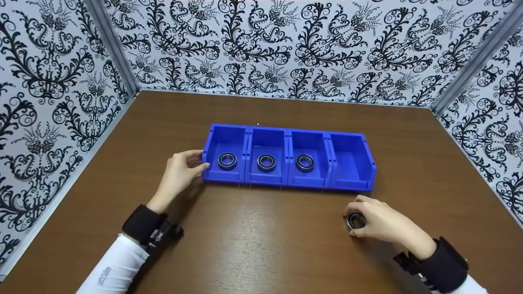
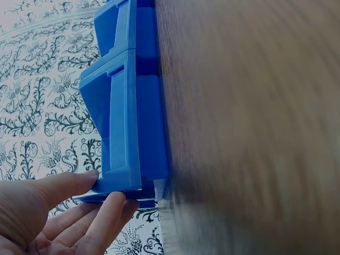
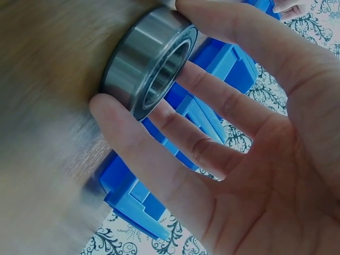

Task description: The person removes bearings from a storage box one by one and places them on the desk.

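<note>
A brown wooden counter (image 1: 261, 245) carries a blue plastic four-compartment bin tray (image 1: 351, 163). The left hand (image 1: 179, 173) rests straight fingers against the tray's left end. Just in front of its right end, the right hand (image 1: 378, 222) pinches a steel ring bearing (image 1: 354, 221).

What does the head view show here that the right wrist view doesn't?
Only the head view shows the whole row of four blue bins, three of them holding a bearing each and the rightmost bin without one, plus the left hand touching the row's left end. Only the right wrist view shows the pinch up close: thumb and fingers on the steel bearing's outer ring. Both show the right hand holding that bearing, the wooden table and the patterned wall.
</note>
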Action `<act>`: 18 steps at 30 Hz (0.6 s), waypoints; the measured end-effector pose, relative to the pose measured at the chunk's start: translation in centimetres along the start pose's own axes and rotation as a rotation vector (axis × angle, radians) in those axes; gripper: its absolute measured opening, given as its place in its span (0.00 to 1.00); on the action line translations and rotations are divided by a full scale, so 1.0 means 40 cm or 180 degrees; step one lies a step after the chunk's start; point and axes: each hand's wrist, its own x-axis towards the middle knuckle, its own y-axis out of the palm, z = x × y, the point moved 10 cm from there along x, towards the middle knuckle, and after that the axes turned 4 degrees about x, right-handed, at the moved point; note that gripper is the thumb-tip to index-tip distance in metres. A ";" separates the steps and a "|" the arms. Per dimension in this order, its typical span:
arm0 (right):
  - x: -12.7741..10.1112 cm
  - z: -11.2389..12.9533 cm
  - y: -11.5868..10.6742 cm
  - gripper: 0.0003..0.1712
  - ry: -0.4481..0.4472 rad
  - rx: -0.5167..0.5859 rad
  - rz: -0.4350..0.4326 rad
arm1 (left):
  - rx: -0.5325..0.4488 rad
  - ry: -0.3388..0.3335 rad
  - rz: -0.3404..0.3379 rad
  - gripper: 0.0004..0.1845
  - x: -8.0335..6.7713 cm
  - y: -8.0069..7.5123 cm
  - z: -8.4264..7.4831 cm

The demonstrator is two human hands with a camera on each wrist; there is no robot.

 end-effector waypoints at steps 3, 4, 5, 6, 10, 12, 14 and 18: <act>0.000 0.001 0.001 0.18 0.0008 0.0014 0.0015 | -0.0003 -0.0002 0.0000 0.23 0.000 0.000 0.002; 0.000 0.001 0.001 0.18 0.0012 0.0021 0.0019 | -0.0009 -0.0002 0.0002 0.23 0.000 0.001 0.002; 0.000 0.002 0.001 0.18 0.0015 0.0022 0.0021 | -0.0015 -0.0001 0.0002 0.23 0.001 0.001 0.002; 0.000 0.002 0.001 0.18 0.0015 0.0023 0.0023 | -0.0020 -0.0001 0.0003 0.23 0.001 0.001 0.002; 0.000 0.004 -0.001 0.20 0.0009 -0.0009 0.0017 | -0.0044 -0.0016 0.0017 0.23 0.000 0.002 0.001; 0.000 0.005 -0.002 0.21 -0.0004 -0.0027 0.0012 | -0.0039 -0.0029 0.0014 0.23 0.000 0.002 0.001; 0.000 0.009 -0.004 0.21 -0.0050 -0.0047 -0.0002 | -0.0032 -0.0038 0.0010 0.23 -0.001 0.001 0.001; 0.000 0.016 -0.013 0.19 -0.0134 -0.0046 -0.0016 | -0.0008 -0.0038 0.0005 0.23 0.000 0.000 -0.001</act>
